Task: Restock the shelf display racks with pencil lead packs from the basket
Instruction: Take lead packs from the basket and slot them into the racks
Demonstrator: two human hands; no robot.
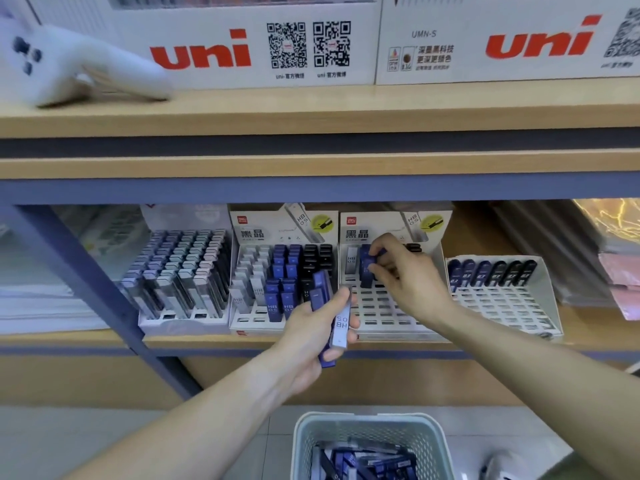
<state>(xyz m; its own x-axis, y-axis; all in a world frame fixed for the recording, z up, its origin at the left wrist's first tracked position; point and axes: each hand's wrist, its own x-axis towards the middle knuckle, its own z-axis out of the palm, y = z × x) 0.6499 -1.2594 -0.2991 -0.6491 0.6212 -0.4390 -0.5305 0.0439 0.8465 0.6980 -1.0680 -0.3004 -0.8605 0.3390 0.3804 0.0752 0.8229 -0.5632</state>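
My left hand [313,332] grips a small bunch of lead packs [330,318], blue ones and a clear one marked HB 0.5, in front of the shelf. My right hand [403,271] pinches a blue lead pack [367,265] at the back row of a mostly empty white display rack [384,308]. The rack to its left [249,320] holds clear, blue and black packs. A pale basket [369,431] on the floor below holds several more blue packs [363,462].
A rack of grey-capped packs [180,271] stands at the left, and a low rack with a back row of dark tubes [502,292] at the right. A wooden shelf board [311,126] with white uni boxes [242,46] runs overhead. A blue upright post [93,289] stands left.
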